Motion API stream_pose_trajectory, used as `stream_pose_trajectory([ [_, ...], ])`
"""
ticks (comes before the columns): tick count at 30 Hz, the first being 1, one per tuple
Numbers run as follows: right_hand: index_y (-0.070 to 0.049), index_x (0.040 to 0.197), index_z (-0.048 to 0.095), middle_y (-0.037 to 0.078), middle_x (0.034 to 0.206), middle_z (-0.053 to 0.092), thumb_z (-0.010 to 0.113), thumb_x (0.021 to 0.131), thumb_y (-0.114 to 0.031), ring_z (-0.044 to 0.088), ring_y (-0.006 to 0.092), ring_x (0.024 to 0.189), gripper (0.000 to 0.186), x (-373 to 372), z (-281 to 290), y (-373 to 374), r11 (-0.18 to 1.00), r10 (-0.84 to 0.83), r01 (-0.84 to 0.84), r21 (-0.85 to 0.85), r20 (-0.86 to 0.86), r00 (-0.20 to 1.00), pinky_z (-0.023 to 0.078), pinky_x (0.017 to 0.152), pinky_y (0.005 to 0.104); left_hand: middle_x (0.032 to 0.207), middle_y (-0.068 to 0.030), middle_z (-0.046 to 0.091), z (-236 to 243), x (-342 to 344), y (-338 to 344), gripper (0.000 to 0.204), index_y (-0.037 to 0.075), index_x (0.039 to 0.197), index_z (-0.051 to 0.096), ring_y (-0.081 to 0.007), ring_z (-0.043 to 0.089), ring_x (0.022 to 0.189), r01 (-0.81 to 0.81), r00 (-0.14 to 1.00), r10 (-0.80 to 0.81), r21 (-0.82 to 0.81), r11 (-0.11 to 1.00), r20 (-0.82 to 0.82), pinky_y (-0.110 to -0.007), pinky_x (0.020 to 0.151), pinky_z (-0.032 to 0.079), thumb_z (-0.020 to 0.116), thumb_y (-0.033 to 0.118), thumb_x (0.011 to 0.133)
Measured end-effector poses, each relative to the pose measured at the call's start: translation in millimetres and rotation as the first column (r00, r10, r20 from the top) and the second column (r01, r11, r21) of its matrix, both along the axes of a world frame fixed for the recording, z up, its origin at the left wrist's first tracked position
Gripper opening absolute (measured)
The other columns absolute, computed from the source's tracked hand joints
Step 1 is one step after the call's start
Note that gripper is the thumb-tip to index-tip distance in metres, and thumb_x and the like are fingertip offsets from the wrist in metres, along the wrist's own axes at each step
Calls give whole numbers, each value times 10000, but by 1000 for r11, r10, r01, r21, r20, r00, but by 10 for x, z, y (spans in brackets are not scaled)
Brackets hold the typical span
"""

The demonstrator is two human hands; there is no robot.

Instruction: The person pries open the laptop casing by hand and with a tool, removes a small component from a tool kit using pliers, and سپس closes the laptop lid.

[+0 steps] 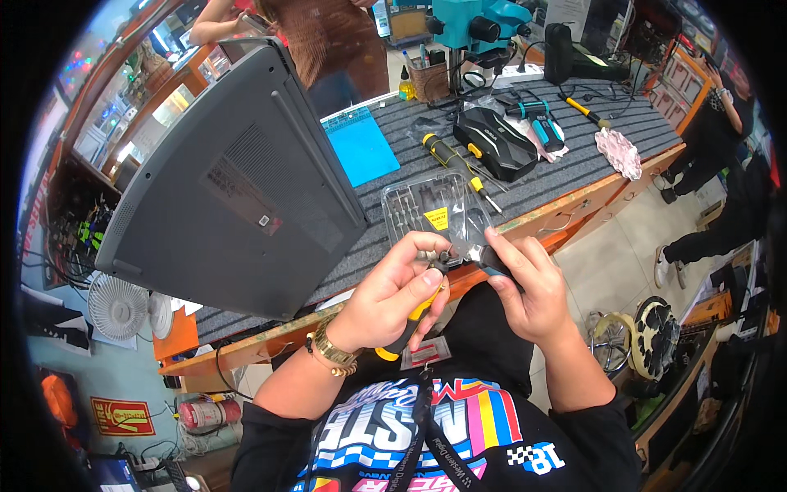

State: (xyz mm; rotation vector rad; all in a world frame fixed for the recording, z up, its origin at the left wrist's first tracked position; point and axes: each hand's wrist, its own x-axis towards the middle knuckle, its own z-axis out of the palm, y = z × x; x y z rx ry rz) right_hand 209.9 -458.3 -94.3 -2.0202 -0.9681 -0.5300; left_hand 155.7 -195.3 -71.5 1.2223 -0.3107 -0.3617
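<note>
My left hand (pixel 385 299), with a gold watch on its wrist, is wrapped round a yellow-and-black handled tool (pixel 399 343). The tool's dark upper end stands up between thumb and fingers; its exact kind is hard to make out. Close beside it, my right hand (pixel 529 283) pinches a small dark piece with a shiny silver part (pixel 490 259), partly hidden by the fingers. Just beyond both hands lies a clear plastic case (pixel 402 193) holding several metal bits and a yellow label. A yellow-and-dark screwdriver (pixel 486 197) rests to its right.
A large dark grey laptop (pixel 238 189) stands propped on the bench at the left. Behind the case are a blue mat (pixel 361 148), a black hard case (pixel 496 143), a teal microscope (pixel 467 25), a brush (pixel 586 111) and a crumpled cloth (pixel 619 153). Other people stand beyond the bench.
</note>
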Motion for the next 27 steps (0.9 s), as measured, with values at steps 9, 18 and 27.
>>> stream_pose_trajectory([
  [9, -73, 1502, 710, 141, 1018, 677, 819, 985, -172, 663, 354, 904, 537, 30, -12, 61, 991, -129, 129, -38, 10, 992, 561, 777, 447, 887, -114, 639, -38, 60, -14, 316, 95, 1481, 431, -144, 635, 615, -60, 998, 61, 32, 998, -32, -280, 460, 554, 500, 249, 1213],
  [18, -2, 1509, 685, 177, 1062, 698, 762, 1006, -83, 680, 349, 929, 515, 66, 97, -67, 997, 8, -3, 83, -60, 998, 569, 857, 419, 966, -142, 680, 58, 19, 37, 371, 69, 1547, 442, -171, 680, 672, -56, 998, 53, 86, 995, 29, -297, 518, 615, 464, 240, 1218],
  [27, -88, 1490, 727, 135, 1038, 695, 829, 950, -140, 679, 342, 915, 552, 127, -5, 80, 998, -47, 46, 36, 14, 999, 572, 784, 452, 930, -81, 649, 47, 14, 31, 360, 58, 1530, 480, -118, 664, 652, -38, 998, 39, 6, 999, -41, -279, 529, 610, 439, 263, 1237],
])
